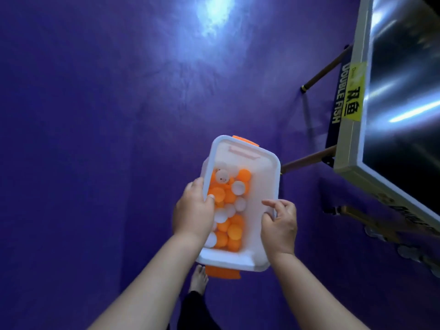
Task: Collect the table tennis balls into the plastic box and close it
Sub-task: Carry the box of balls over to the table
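I hold the white translucent plastic box (pixel 258 234) above the purple floor, in the lower middle of the view. Several orange and white table tennis balls (pixel 226 210) fill its left part and look hazy, as if seen through a lid lying on top. An orange latch (pixel 246 141) sits at the far end and another orange latch (pixel 222 273) hangs at the near end. My left hand (pixel 192 214) grips the left edge with the thumb on top. My right hand (pixel 279 225) holds the right edge with curled fingers.
A table tennis table (pixel 352 129) with brown legs (pixel 307 159) stands at the right. The purple floor (pixel 95 139) spreads to the left and ahead. My bare foot (pixel 198 279) is just below the box.
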